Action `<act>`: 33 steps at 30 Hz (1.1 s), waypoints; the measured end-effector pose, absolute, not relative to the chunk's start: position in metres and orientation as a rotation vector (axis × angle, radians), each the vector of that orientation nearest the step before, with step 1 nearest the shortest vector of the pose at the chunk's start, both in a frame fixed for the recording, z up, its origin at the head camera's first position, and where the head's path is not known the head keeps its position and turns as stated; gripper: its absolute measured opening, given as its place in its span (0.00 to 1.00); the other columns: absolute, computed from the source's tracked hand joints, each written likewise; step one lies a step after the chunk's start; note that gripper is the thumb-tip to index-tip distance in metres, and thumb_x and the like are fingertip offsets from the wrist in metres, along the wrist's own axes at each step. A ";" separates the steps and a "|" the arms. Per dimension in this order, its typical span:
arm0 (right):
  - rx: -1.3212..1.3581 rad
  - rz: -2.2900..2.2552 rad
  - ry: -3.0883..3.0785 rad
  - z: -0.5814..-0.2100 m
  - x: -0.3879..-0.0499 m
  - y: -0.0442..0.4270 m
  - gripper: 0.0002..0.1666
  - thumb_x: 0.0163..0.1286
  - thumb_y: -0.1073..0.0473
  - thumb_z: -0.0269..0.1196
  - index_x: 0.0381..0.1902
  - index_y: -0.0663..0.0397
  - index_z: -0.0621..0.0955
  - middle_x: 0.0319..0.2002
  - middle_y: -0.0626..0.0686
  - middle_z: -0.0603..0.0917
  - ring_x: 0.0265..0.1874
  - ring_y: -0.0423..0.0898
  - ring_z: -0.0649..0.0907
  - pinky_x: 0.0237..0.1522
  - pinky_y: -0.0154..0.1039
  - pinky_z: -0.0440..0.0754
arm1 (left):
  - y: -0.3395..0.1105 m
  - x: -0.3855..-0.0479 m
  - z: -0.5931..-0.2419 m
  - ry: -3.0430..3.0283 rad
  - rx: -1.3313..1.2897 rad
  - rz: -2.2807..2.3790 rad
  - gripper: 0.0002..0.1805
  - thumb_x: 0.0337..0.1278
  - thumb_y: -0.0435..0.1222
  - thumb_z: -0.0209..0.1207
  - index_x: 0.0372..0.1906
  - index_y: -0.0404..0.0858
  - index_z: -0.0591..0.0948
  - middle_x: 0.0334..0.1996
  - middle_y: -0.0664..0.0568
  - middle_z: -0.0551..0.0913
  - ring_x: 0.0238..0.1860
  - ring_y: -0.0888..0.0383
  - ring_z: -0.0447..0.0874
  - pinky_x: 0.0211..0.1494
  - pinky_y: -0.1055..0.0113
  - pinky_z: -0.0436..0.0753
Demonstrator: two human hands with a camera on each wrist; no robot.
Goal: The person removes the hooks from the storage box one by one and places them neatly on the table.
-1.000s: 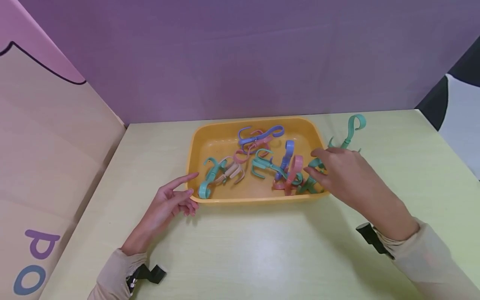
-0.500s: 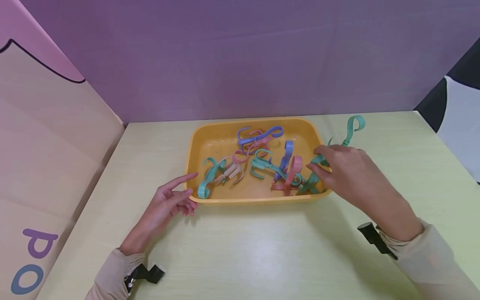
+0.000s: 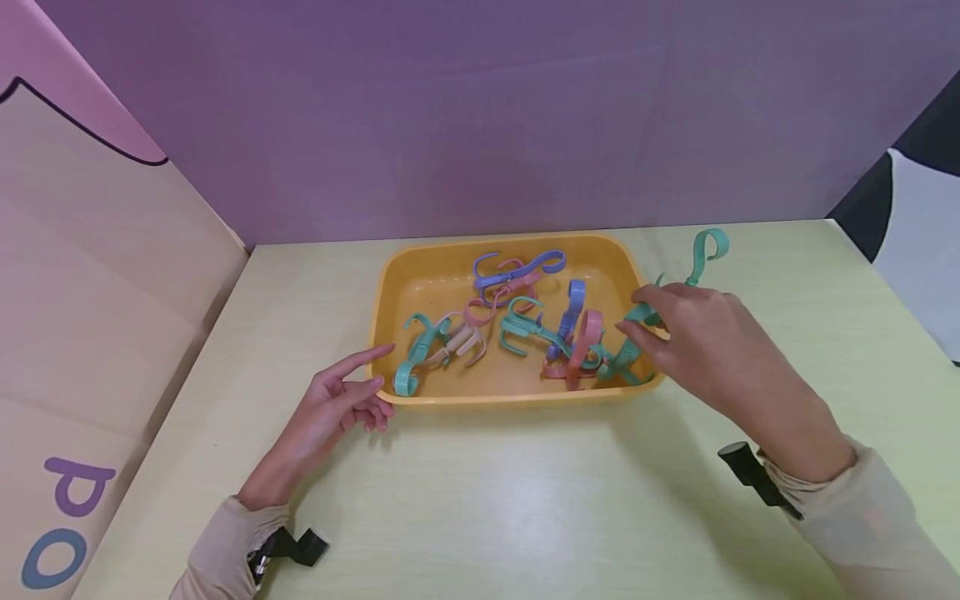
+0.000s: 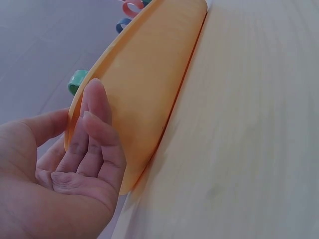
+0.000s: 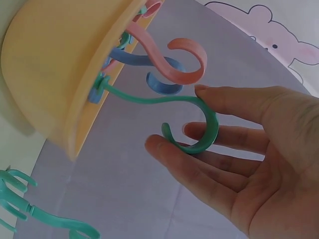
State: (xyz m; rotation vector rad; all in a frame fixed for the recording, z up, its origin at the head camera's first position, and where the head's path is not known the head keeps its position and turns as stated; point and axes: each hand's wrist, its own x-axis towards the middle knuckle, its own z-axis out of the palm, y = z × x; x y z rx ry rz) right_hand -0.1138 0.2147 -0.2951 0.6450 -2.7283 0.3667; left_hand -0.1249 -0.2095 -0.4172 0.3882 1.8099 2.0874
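A yellow tray (image 3: 517, 400) holds several plastic claw hooks in green, purple, pink and beige. My right hand (image 3: 712, 350) pinches the curled end of a green claw hook (image 5: 212, 124) at the tray's right front corner, and its pronged foot is still down inside the tray. Close beside that hook stand a pink hook (image 5: 154, 55) and a purple one (image 5: 134, 59). At the tray's left front corner, my left hand (image 3: 337, 400) touches the rim with one finger straight across it. Its other fingers are loosely bent outside the wall.
Another green hook (image 3: 701, 258) lies on the table right of the tray, partly hidden behind my right hand. A purple backdrop (image 3: 517, 125) rises at the table's back edge. A printed panel (image 3: 75, 333) stands along the left side of the pale table (image 3: 487, 500).
My right hand has shifted slightly right and away from me, with the curled end of the green hook moving along. The left hand and the tray stay nearly still.
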 end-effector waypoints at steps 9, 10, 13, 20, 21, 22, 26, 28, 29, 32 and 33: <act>0.674 0.387 -2.581 -0.291 -0.110 0.215 0.18 0.57 0.61 0.75 0.43 0.65 0.83 0.34 0.59 0.87 0.26 0.52 0.85 0.31 0.54 0.82 | -0.211 -0.126 -0.417 1.826 0.400 2.083 0.27 0.75 0.33 0.51 0.74 0.34 0.63 0.27 0.48 0.89 0.26 0.53 0.87 0.30 0.69 0.82; 0.677 0.391 -2.565 -0.291 -0.109 0.216 0.19 0.56 0.61 0.75 0.43 0.65 0.83 0.35 0.60 0.87 0.27 0.52 0.85 0.31 0.54 0.82 | -0.211 -0.126 -0.417 1.825 0.399 2.083 0.27 0.75 0.33 0.51 0.74 0.34 0.63 0.27 0.48 0.89 0.26 0.53 0.87 0.30 0.69 0.82; 0.672 0.409 -2.536 -0.289 -0.108 0.217 0.20 0.56 0.61 0.75 0.45 0.63 0.83 0.38 0.60 0.87 0.28 0.52 0.86 0.32 0.54 0.83 | -0.211 -0.125 -0.417 1.823 0.405 2.082 0.27 0.75 0.32 0.50 0.74 0.35 0.64 0.28 0.48 0.89 0.26 0.53 0.87 0.30 0.69 0.82; 0.631 0.453 -2.500 -0.281 -0.104 0.223 0.29 0.55 0.63 0.76 0.55 0.60 0.80 0.40 0.61 0.86 0.30 0.53 0.86 0.31 0.55 0.82 | -0.210 -0.125 -0.417 1.824 0.397 2.081 0.26 0.75 0.33 0.51 0.74 0.36 0.65 0.28 0.48 0.89 0.26 0.53 0.87 0.30 0.69 0.82; 0.625 0.452 -2.497 -0.279 -0.104 0.223 0.30 0.55 0.63 0.75 0.57 0.60 0.79 0.39 0.61 0.86 0.30 0.53 0.86 0.31 0.55 0.82 | -0.210 -0.125 -0.417 1.825 0.398 2.081 0.26 0.75 0.33 0.51 0.74 0.36 0.65 0.27 0.48 0.89 0.26 0.53 0.87 0.30 0.69 0.82; 0.619 0.457 -2.496 -0.277 -0.103 0.224 0.32 0.56 0.64 0.75 0.59 0.59 0.79 0.40 0.61 0.86 0.31 0.54 0.87 0.32 0.56 0.83 | -0.209 -0.125 -0.417 1.825 0.398 2.081 0.26 0.75 0.33 0.51 0.74 0.36 0.64 0.27 0.48 0.89 0.26 0.53 0.87 0.30 0.69 0.82; 0.617 0.467 -2.461 -0.273 -0.103 0.227 0.35 0.55 0.65 0.75 0.61 0.59 0.77 0.38 0.60 0.86 0.32 0.54 0.87 0.32 0.54 0.83 | -0.210 -0.126 -0.418 1.822 0.402 2.082 0.27 0.75 0.33 0.51 0.74 0.34 0.64 0.27 0.49 0.88 0.26 0.53 0.87 0.30 0.69 0.82; 0.627 0.461 -2.428 -0.271 -0.103 0.229 0.34 0.54 0.65 0.76 0.59 0.60 0.78 0.36 0.58 0.86 0.32 0.52 0.86 0.31 0.48 0.81 | -0.210 -0.126 -0.418 1.821 0.409 2.081 0.27 0.75 0.33 0.51 0.74 0.34 0.64 0.27 0.49 0.88 0.26 0.53 0.87 0.30 0.69 0.82; 0.633 0.457 -2.407 -0.271 -0.103 0.230 0.33 0.54 0.65 0.76 0.58 0.61 0.78 0.34 0.57 0.86 0.32 0.52 0.86 0.30 0.44 0.79 | -0.210 -0.126 -0.418 1.821 0.412 2.081 0.26 0.75 0.33 0.51 0.74 0.34 0.64 0.27 0.49 0.88 0.26 0.53 0.87 0.30 0.69 0.81; 0.634 0.458 -2.366 -0.269 -0.104 0.234 0.30 0.52 0.66 0.76 0.54 0.61 0.80 0.33 0.56 0.86 0.33 0.50 0.85 0.31 0.38 0.72 | -0.210 -0.126 -0.418 1.822 0.411 2.082 0.26 0.75 0.33 0.51 0.74 0.34 0.64 0.27 0.49 0.88 0.26 0.53 0.87 0.30 0.69 0.81; 0.632 0.464 -2.355 -0.269 -0.104 0.235 0.29 0.51 0.66 0.76 0.53 0.61 0.81 0.33 0.56 0.87 0.33 0.50 0.85 0.32 0.37 0.72 | -0.210 -0.126 -0.418 1.822 0.407 2.084 0.27 0.75 0.33 0.51 0.74 0.34 0.64 0.27 0.49 0.88 0.26 0.53 0.87 0.30 0.69 0.81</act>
